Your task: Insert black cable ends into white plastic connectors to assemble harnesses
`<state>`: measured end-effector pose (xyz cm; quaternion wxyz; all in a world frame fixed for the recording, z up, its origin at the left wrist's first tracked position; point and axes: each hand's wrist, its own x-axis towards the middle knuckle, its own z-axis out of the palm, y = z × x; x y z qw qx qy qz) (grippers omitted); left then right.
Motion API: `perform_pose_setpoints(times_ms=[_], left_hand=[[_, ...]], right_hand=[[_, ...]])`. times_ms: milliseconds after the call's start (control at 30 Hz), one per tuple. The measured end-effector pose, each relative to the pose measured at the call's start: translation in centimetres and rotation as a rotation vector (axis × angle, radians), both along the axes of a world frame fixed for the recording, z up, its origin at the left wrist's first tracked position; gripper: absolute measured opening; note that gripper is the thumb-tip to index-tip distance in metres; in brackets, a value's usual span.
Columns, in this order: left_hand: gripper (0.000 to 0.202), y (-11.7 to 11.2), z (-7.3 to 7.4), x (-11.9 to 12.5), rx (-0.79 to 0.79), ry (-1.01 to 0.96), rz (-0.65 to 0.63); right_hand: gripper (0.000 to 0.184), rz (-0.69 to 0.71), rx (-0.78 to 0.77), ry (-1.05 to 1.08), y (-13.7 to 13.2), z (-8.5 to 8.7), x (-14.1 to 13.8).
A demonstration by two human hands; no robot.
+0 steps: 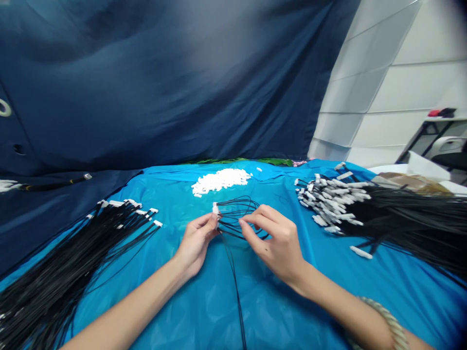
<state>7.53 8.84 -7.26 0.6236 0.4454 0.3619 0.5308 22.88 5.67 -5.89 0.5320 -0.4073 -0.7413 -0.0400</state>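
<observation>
Between thumb and fingers, my left hand point(197, 239) pinches a white plug connector point(215, 209) standing on end. Thin black wires point(242, 204) leave its right side and loop round behind my right hand point(279, 238). The thumb and index finger of that hand are pressed together among the looped wires; whether a wire is between the tips is too small to tell. From below the connector, a few more black wires point(235, 277) hang down toward the front edge of the view. A heap of small white connector housings point(222, 180) lies just beyond my hands.
On the left lies a thick bundle of black wires point(65, 262) with white connectors. Another bundle of black cables point(408, 214) with white plugs point(330, 199) fills the right side. Blue sheeting point(175, 301) covers the table; a dark blue curtain point(182, 82) hangs behind.
</observation>
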Motion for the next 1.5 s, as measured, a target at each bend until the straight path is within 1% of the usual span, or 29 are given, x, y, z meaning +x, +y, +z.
perform_pose_setpoints(times_ms=[233,500,767,967,1133,1267,1333,1400,1433,1500], left_hand=[[0.014,0.0,0.1,0.2,0.018,-0.003,0.000],[0.017,0.1,0.0,0.1,0.030,-0.002,0.021],[0.023,0.0,-0.3,0.1,0.054,0.089,0.041],[0.023,-0.3,-0.6,0.2,0.099,0.135,0.003],[0.022,-0.4,-0.5,0.3,0.088,0.122,-0.008],[0.024,-0.3,-0.5,0.3,0.053,0.085,-0.039],[0.022,0.0,-0.6,0.2,0.032,0.048,-0.040],[0.018,0.3,-0.6,-0.1,0.005,0.006,-0.022],[0.017,0.5,-0.6,-0.2,-0.012,-0.012,-0.010],[0.015,0.7,-0.5,-0.4,-0.047,-0.043,0.002]], right_hand=[[0.013,-0.012,-0.021,-0.005,0.1,0.0,0.0],[0.013,0.010,-0.035,-0.009,-0.1,-0.2,-0.3],[0.011,0.024,-0.041,-0.013,0.0,-0.4,-0.4],[0.012,0.037,-0.027,-0.095,0.1,-1.0,-0.4],[0.012,0.039,-0.026,-0.112,0.2,-1.2,-0.4],[0.013,0.041,-0.010,-0.125,0.3,-0.9,-0.4],[0.022,0.069,0.034,-0.168,0.3,-0.6,-0.1],[0.031,0.134,0.092,-0.290,0.2,-0.3,0.2],[0.030,0.161,0.125,-0.366,0.2,-0.2,0.4],[0.024,0.180,0.186,-0.511,0.1,-0.2,0.7]])
